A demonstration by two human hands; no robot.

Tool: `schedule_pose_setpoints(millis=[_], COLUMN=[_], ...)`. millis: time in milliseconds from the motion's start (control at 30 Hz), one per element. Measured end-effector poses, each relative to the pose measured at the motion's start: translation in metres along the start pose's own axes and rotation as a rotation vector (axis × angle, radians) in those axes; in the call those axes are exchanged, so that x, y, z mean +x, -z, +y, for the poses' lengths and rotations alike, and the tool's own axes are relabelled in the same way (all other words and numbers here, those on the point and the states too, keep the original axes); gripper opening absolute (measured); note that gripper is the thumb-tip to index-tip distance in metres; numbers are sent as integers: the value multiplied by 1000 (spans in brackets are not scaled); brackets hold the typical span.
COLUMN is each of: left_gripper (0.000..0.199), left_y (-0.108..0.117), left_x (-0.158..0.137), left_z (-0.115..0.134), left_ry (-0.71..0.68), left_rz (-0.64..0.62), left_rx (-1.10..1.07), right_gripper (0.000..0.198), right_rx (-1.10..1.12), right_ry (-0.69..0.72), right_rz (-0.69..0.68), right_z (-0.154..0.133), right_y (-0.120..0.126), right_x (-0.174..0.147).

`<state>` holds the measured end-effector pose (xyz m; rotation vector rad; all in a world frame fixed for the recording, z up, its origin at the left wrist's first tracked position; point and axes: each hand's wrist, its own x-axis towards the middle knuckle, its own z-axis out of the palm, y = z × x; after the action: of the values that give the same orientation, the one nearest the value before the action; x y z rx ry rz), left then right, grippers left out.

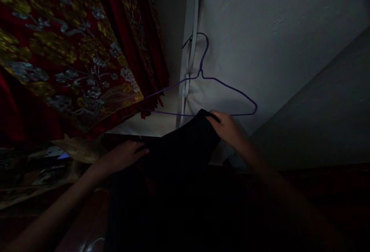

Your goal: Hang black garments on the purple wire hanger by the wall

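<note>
Nearest, a dark cloth (179,155) hangs from both hands and spreads down over the lower middle of the view, so black in the dim light that its folds and lower end cannot be made out. The left hand (125,155) has its grip nearly closed on the cloth's upper edge, with the thumb and forefinger slightly parted at the tips; how firmly it pinches cannot be told. The right hand (222,126) grips more tightly, fingers bent over the raised corner of the cloth, higher than the left.

Just behind that corner runs the bottom bar of a thin purple hanger (231,87); the cloth and the right hand cover part of the bar, and whether they touch it is unclear. The hanger's hook goes round a pale upright strip (193,17).

On the left, a red fabric (68,51) with gold and silver floral decoration hangs close, overlapping the hanger's left end. Below it, beyond the left forearm, are a pale brown object (79,148) and a jumble of small things (46,173), too dark to identify. Farthest back stands a grey wall (260,32).
</note>
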<state>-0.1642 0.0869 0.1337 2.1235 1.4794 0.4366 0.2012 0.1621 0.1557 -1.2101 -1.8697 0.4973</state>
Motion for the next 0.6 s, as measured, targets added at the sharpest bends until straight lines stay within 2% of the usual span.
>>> schedule_pose_setpoints(millis=[67,133,267,367,467,533,600], left_gripper=[34,36,36,31,18,23,32], left_y=[18,37,66,72,68,64,63], left_x=[8,17,31,40,55,64,69], left_z=[-1,8,46,79,99,103,103], left_ry=[-33,-125,-329,-432,-488,-489,-469], left_rz=[95,144,236,371,458,505,524], left_rx=[81,152,189,163,86,41,32], right_gripper=[32,35,37,37,32,27,29], right_rx=[-36,-65,-97,-43,-5,-31,-75], right_ry=[-16,-32,-46,-53,-1,74,123], right_rz=[7,37,74,-20,-84,74,382], right_z=[-4,-12,-27,-36,-38,-34,-25], right_y=[19,36,59,61,54,54,62], right_x=[-12,-21,-30,-36,-43,-46,-43])
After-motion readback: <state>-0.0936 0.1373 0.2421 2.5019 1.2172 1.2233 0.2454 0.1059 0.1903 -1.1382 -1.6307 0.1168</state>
